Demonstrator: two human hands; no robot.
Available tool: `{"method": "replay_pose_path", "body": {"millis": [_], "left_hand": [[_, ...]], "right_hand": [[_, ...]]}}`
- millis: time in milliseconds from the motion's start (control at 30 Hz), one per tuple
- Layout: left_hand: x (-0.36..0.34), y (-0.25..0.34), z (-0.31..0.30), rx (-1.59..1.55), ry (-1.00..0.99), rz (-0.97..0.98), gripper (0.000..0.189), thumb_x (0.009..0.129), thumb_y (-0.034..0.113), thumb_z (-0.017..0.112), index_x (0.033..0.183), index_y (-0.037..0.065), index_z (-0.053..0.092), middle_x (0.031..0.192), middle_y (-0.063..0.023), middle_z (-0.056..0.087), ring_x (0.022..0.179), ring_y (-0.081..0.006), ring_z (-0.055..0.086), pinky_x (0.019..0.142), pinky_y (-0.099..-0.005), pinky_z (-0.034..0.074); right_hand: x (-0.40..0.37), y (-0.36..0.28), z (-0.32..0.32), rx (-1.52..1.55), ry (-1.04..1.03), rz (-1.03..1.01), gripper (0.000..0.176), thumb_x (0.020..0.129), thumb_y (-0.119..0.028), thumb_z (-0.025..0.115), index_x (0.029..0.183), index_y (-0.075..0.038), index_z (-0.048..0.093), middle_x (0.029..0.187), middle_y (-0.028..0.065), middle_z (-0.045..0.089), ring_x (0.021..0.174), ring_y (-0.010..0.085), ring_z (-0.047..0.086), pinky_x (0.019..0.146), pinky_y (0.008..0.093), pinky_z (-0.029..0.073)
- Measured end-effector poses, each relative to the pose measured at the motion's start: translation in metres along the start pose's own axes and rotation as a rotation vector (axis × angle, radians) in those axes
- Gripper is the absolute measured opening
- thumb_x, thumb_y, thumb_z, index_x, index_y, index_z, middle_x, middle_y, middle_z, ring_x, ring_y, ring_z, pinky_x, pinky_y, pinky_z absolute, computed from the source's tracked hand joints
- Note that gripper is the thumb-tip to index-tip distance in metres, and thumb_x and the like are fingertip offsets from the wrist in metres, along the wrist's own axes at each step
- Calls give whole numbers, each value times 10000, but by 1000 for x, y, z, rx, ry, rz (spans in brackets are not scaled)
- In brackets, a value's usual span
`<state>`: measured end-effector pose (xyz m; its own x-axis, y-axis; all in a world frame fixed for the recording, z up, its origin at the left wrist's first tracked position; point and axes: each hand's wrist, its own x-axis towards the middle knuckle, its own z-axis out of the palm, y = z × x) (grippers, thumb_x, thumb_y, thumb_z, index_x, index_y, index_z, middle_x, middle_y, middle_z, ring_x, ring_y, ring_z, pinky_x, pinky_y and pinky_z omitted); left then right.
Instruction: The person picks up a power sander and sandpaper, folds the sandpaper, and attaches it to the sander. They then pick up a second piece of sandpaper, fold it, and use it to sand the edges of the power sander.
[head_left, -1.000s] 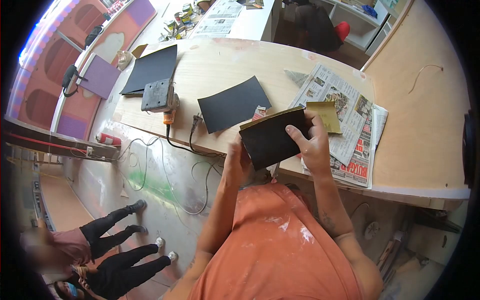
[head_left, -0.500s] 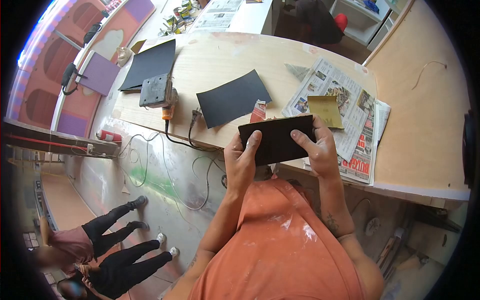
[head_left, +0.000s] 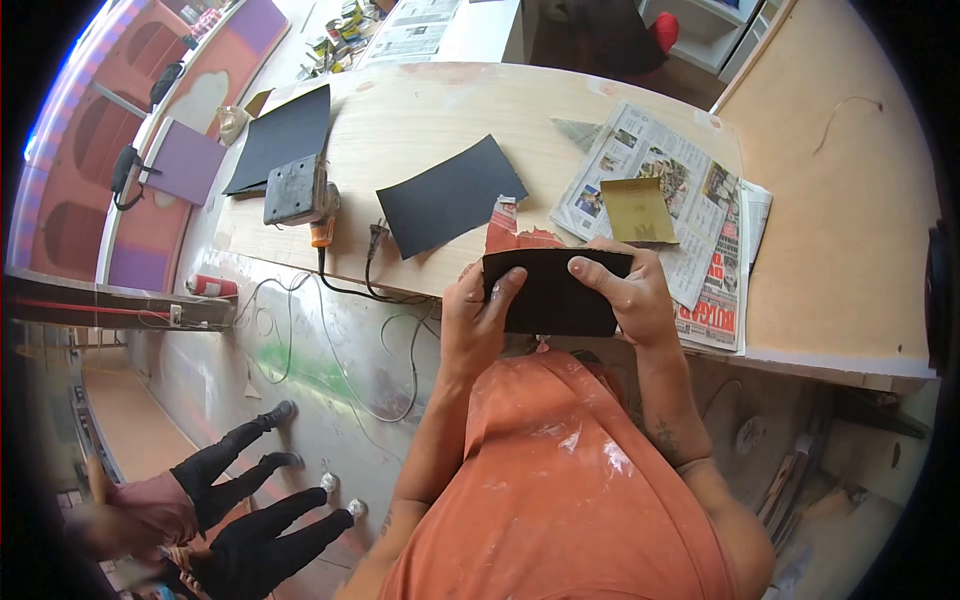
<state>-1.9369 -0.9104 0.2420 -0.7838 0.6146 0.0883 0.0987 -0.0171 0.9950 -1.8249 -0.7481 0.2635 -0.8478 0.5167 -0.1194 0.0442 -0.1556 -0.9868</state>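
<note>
Both my hands hold a black sheet of sandpaper [head_left: 555, 295] folded over in front of my chest. My left hand [head_left: 475, 315] grips its left end, thumb on top. My right hand [head_left: 625, 295] grips the right end, fingers across the upper fold. The sheet hangs just off the near edge of the wooden table [head_left: 430, 110].
On the table lie another black sandpaper sheet [head_left: 450, 193], a larger one [head_left: 282, 138] at the far left, an electric sander [head_left: 295, 192] with its cord, newspapers [head_left: 680, 200] with a tan sandpaper piece [head_left: 637, 210]. Two people [head_left: 230, 500] stand on the floor to the left.
The sheet went from held open and tilted to folded into a flat band between both hands, now lower and nearer my chest.
</note>
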Motion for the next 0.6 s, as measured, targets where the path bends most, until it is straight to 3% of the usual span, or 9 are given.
{"method": "replay_pose_path", "body": {"millis": [67,433,600], "left_hand": [[1,-1,0,-125,-29,-33,219,966,158,613,1028,-49,648,902,-66,652,811,-109,591,732,-276,482],[13,12,-2,-141,-158,-90,233,960,159,620,1074,-43,638,968,-56,672,847,-98,593,760,-251,487],[16,18,1,-331,-95,-116,256,926,159,662,1082,-43,642,954,-48,678,854,-99,598,776,-241,487]], "right_hand": [[-1,0,-1,-3,1,-2,213,855,-142,730,983,28,723,866,54,713,802,89,613,734,230,494],[-5,2,0,7,3,71,279,832,-181,783,992,39,722,866,54,713,781,77,609,716,226,503],[-7,-6,9,24,206,-92,245,829,-179,788,905,43,719,800,39,696,717,71,604,646,218,490]]}}
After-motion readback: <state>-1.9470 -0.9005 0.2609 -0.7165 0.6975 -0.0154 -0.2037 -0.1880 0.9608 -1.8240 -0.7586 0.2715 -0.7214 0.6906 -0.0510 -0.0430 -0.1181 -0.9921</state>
